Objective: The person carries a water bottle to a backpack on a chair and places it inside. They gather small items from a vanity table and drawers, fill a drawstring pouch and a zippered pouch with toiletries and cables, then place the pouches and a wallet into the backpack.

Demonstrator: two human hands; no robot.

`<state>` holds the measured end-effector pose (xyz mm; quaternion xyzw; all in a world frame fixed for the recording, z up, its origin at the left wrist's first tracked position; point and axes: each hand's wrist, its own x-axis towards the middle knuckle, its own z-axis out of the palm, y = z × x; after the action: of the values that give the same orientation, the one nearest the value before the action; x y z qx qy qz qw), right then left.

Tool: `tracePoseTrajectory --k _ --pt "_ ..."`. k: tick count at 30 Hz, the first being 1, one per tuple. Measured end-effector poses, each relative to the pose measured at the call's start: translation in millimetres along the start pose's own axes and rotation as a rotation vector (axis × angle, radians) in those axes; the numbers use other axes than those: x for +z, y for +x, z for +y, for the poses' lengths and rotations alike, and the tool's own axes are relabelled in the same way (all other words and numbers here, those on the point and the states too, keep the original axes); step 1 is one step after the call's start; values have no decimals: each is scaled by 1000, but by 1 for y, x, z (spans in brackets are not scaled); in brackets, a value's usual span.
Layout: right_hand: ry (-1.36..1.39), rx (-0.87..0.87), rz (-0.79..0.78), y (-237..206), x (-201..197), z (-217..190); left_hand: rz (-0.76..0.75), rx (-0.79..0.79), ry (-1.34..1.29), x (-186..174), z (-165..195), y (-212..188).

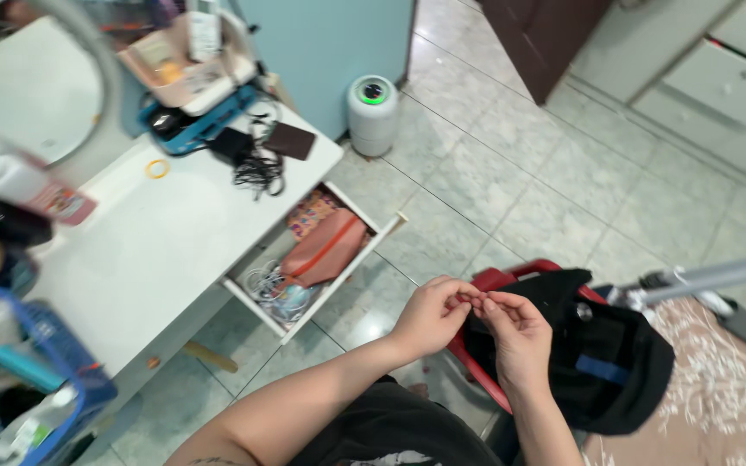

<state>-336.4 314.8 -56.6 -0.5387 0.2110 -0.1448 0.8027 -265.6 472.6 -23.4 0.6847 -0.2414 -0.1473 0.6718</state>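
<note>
**Hands pinched together over a tiled floor**

We stand on pale tiled floor (pixel 528 173), which lies bare from the chair out to the dark door (pixel 541 34) and the white cabinets (pixel 727 86). Nearest us, our left hand (pixel 429 315) and right hand (pixel 515 341) meet fingertip to fingertip, both curled in a pinch; whatever sits between the fingertips is too small for us to tell. Just behind the hands, a black garment (pixel 602 362) drapes over a red chair (pixel 498 280), and a grey pole (pixel 718 276) slants in from the right edge above a speckled pink cloth (pixel 718 388).

To our left, a white desk (pixel 148 250) runs along the frame, its drawer (pixel 312 259) pulled out into the floor space and holding a pink pouch (pixel 325 250) and tangled cables. A blue basket (pixel 53 362) sits at the desk's near end. Farther along lie a yellow ring (pixel 158 168) and black cords (pixel 256 168). Beyond the desk corner, a white cylinder (pixel 373 112) stands against a light blue wall.
</note>
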Motion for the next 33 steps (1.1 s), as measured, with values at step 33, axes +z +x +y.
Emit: tracePoseTrajectory --k 33 --pt "-1516 -671 -1353 259 332 234 875 -566 413 -254 -196 25"
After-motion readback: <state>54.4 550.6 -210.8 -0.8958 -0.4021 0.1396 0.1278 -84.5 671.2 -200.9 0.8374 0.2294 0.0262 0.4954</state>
